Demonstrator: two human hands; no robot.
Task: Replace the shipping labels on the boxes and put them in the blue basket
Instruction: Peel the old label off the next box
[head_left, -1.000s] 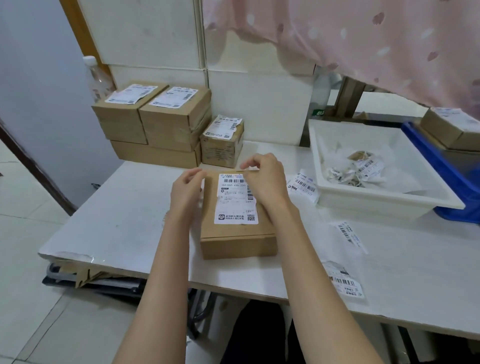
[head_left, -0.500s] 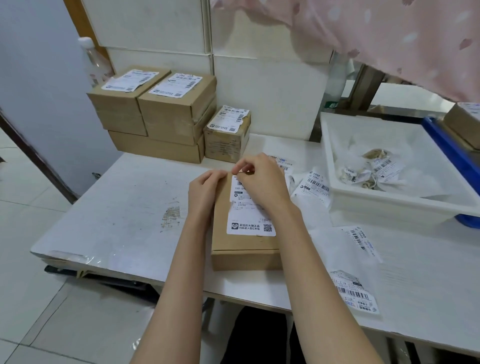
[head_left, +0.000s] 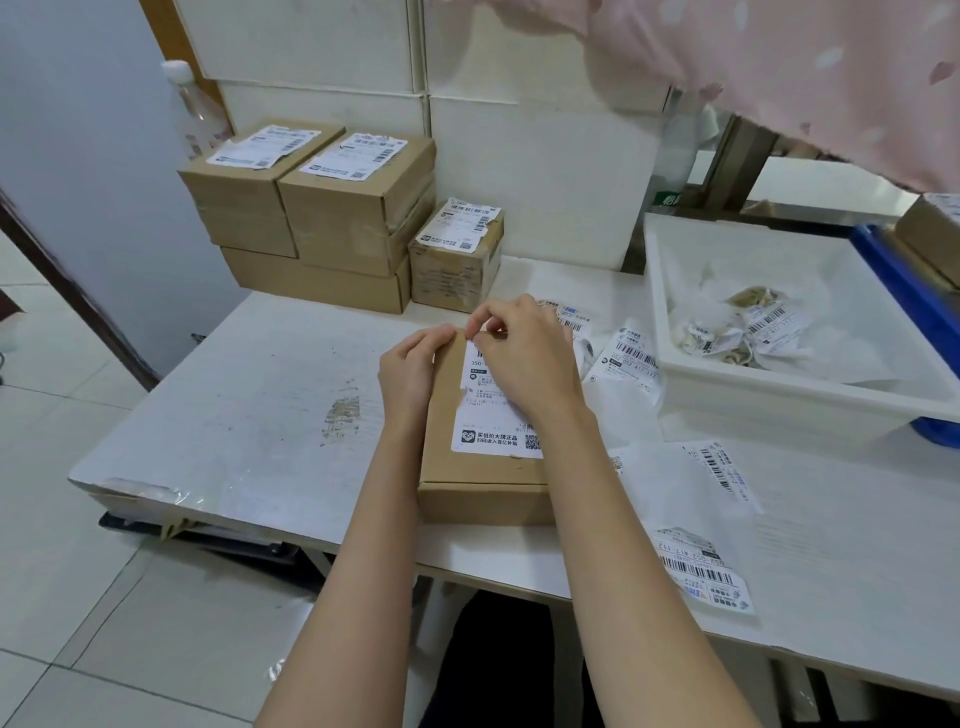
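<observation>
A brown cardboard box (head_left: 467, 483) lies flat on the white table (head_left: 260, 415) in front of me, with a white shipping label (head_left: 493, 421) stuck on its top. My left hand (head_left: 410, 369) rests on the box's far left corner with its fingers curled over the edge. My right hand (head_left: 524, 353) pinches the far edge of the label between thumb and fingertips. At the right edge the blue basket (head_left: 904, 291) shows only its rim, and a brown box (head_left: 935, 234) sits inside it.
Several labelled cardboard boxes (head_left: 358, 208) are stacked at the table's far left against the wall. A white tray (head_left: 779, 395) with crumpled label scraps stands to the right. Loose new labels (head_left: 701, 571) lie on the table near the right front.
The camera has shifted, so the box appears further right. My right hand has stayed at the label's far edge, pinching it more tightly; my left hand stays on the box's corner.
</observation>
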